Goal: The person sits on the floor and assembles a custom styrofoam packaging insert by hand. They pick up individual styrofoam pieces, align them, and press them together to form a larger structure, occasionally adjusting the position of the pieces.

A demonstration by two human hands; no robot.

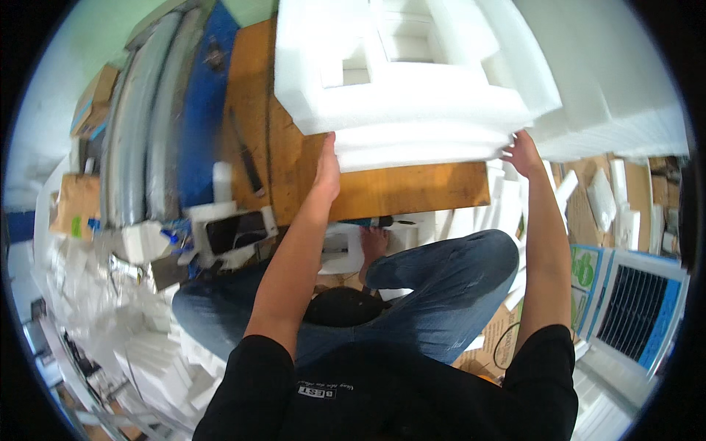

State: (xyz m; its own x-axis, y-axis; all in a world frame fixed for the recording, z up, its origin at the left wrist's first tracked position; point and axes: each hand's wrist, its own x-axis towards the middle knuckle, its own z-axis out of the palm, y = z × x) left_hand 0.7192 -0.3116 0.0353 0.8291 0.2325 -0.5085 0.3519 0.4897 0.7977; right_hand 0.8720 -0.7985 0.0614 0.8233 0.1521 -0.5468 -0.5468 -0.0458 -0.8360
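On the wooden table stands a large white foam packing block with square hollows in its top. Below its near face, white foam slabs lie layered one over another, slightly blurred. My left hand presses along their left end with the fingers stretched forward. At the right end, the bent fingers of my right hand hold the slabs' edge. Between them, the two hands clasp the slabs from both ends. A long dark tool with a black handle, like a knife, lies on the table left of my left hand.
Grey rolls stand beside a blue panel at the left. A dark-screened phone rests near the table's left corner. White foam scraps and clear plastic heap up at the left. A carton stands at the right.
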